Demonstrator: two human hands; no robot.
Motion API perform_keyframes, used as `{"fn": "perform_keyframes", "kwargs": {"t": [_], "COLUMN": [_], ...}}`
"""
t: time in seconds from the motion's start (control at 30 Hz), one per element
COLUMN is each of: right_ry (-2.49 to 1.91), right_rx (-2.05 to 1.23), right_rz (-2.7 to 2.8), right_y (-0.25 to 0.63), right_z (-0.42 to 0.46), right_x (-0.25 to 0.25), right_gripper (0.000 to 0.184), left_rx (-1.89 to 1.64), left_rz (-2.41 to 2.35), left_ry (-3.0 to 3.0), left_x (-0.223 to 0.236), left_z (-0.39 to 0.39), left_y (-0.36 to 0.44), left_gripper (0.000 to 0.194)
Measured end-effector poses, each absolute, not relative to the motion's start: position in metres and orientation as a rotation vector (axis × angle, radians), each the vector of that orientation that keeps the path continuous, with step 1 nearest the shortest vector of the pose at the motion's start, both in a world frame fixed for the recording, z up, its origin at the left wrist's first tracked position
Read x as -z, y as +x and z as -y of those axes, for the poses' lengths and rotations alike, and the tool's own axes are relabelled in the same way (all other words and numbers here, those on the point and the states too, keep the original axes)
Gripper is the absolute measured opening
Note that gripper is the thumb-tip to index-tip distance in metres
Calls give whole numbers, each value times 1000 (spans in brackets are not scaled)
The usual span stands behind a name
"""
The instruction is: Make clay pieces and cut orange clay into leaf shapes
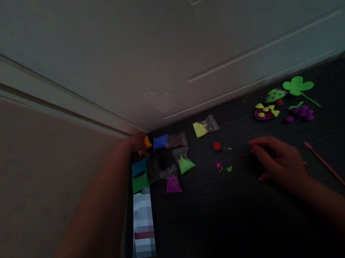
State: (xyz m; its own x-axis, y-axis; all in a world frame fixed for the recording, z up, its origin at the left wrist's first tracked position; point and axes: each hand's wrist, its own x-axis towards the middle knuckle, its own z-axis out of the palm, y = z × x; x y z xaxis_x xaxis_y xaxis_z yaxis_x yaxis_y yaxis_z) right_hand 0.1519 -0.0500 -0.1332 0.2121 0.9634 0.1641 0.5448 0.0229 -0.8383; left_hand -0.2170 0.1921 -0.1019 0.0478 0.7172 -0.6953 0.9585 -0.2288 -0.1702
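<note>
The scene is dim. My left hand (pixel 137 143) reaches to the far left corner of the dark table (pixel 230 213), with its fingers closed round an orange clay bag (pixel 147 142). Beside it lie a blue bag (pixel 160 141), a dark bag (pixel 177 139), a teal bag (pixel 138 168), a green bag (pixel 140 182), a lime bag (pixel 185 164) and a purple bag (pixel 173 183). My right hand (pixel 276 159) rests on the table with its fingers loosely spread and nothing in it. A red clay ball (pixel 217 146) and a tiny purple flower (pixel 218 166) lie to its left.
A yellow clay bag (pixel 204 127) lies near the back edge. Finished clay figures sit at the far right: a green clover (pixel 298 86), a spotted mushroom (pixel 275 95), purple grapes (pixel 302 112) and a purple plate (pixel 263 113). A pink modelling stick (pixel 329 166) lies right of my hand. A white panelled wall (pixel 163 43) stands behind.
</note>
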Motion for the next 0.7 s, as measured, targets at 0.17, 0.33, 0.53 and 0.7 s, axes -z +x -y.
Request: {"fn": "perform_keyframes", "kwargs": {"t": [0.17, 0.33, 0.53, 0.7], "right_ry": [-1626, -1631, -1642, -1641], "right_rx": [-609, -605, -615, -606], "right_rz": [1447, 1450, 1447, 1453], "right_y": [152, 152, 152, 151], "right_z": [50, 49, 50, 49], "right_x": [132, 132, 132, 129], "right_gripper": [13, 13, 15, 15], "left_rx": [979, 970, 999, 1045], "left_rz": [-1684, -1676, -1623, -1603], "left_ry": [1994, 1997, 1983, 1956], "left_x": [102, 101, 101, 100], "left_z": [-192, -192, -191, -191], "left_y": [-217, -217, -220, -223], "left_gripper": [62, 63, 50, 29]}}
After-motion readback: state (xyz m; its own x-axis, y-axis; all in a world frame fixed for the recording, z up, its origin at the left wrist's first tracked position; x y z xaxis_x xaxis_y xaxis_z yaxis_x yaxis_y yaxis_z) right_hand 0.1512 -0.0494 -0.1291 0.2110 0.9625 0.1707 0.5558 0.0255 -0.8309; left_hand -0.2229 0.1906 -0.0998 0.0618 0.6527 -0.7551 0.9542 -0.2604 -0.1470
